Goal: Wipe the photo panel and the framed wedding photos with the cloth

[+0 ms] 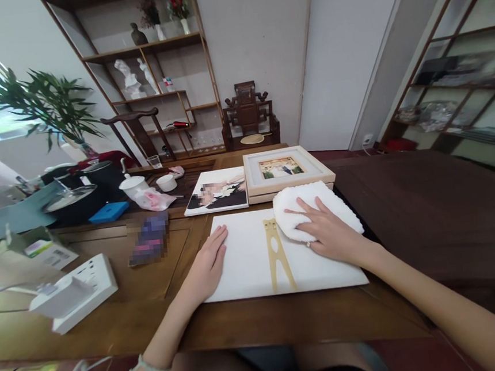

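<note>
Spread apart and laid flat, clamped on nothing: right-hand fingers [307, 206] on top of the white cloth [340, 209], with the right hand [332, 236] bearing down through the palm. Cloth bunched over the far right corner of the white board [246, 266], hiding that corner. Close together and flat on the board's left margin: left-hand fingers [217, 240], gripping nothing. Left hand [209, 264] apparently placed there to pin the board against sliding under the cloth's pressure.

Down the board's middle, between the hands, a gold strut [277, 255], lying flat, its far end just beside the cloth. Just beyond the board's far edge, a framed photo [287, 170] and, left of it, an unframed print [217, 194], both close enough to leave little room that way. Widest room for moving to the board's right, over the dark tabletop [427, 210]. Left of the board, a blurred packet [148, 240] near, a power strip [78, 290] well apart.
</note>
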Tool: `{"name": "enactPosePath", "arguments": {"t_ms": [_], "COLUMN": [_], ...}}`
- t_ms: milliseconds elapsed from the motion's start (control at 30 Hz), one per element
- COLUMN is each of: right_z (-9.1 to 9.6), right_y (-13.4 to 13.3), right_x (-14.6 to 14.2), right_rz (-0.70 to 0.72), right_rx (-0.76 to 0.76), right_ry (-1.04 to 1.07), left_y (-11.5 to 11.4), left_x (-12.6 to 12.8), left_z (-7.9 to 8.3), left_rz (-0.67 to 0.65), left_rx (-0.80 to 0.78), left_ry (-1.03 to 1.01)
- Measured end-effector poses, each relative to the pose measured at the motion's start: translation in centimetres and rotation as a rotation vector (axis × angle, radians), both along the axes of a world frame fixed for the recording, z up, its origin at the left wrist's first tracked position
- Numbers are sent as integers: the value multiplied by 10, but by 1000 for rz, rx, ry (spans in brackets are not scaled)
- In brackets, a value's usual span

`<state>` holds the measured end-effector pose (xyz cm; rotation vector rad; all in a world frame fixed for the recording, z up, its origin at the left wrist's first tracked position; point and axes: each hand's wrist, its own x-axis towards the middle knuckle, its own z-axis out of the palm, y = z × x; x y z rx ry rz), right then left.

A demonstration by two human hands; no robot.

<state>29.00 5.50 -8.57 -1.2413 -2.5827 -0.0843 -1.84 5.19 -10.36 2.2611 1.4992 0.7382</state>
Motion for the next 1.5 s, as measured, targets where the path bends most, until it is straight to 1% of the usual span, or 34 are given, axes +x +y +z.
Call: {"name": "enactPosePath", "arguments": {"t_ms": [100,167,233,367,433,467,533,600,733,800,833,867,933,1000,1133,1200,1233,1300,1367,1433,1500], "right_z": [5,10,15,21,22,22,21,18,13,12,11,11,10,9,14,18,21,24,24,22,19], "right_y": [-4,-16,-38,-91,-104,-104,-92,-68,-11,8,13,14,5,-18,-78,-95,-97,-88,-67,-39,-15], "right_x": [0,-1,-1,-2,1,2,5,6,4,1,0,-1,-2,-3,-1,1,1,1,-2,-10,-21], "right_rz": [-3,25,48,97,120,118,93,57,13,10,10,7,3,17,92,106,98,57,-2,-42,-48], "right_rx": [-21,-58,-113,-217,-247,-255,-253,-228,-138,-101,-91,-86,-88,-105,-144,-172,-197,-251,-285,-263,-211], "right_ry": [-5,-21,-43,-61,-44,-30,-2,14,35,47,51,54,51,30,-5,0,-2,-13,-13,16,45], "left_y": [1,1,2,1,1,1,1,1,1,1,1,1,1,0,-1,-1,-1,-1,-1,-1,-1], "left_x": [0,-1,-1,-1,-1,-1,-1,-2,-3,-4,-4,-4,-3,-3,-2,-2,-2,-2,-2,-1,-2], "left_z": [-1,-2,-3,-2,-2,-1,0,0,0,0,-1,-1,0,0,1,1,1,1,1,2,2], "left_rz": [-2,0,1,-4,-3,-1,-2,-12,-25,-25,-27,-29,-32,-29,-14,-13,-15,-20,-24,-26,-25], "left_rx": [15,26,25,15,16,14,10,7,4,2,3,6,9,3,-20,-24,-23,-20,-20,-24,-27], "left_ry": [-8,-17,-21,-14,-12,-10,-5,1,3,-1,-5,-10,-23,-28,-20,-19,-18,-14,-9,-6,-6]}}
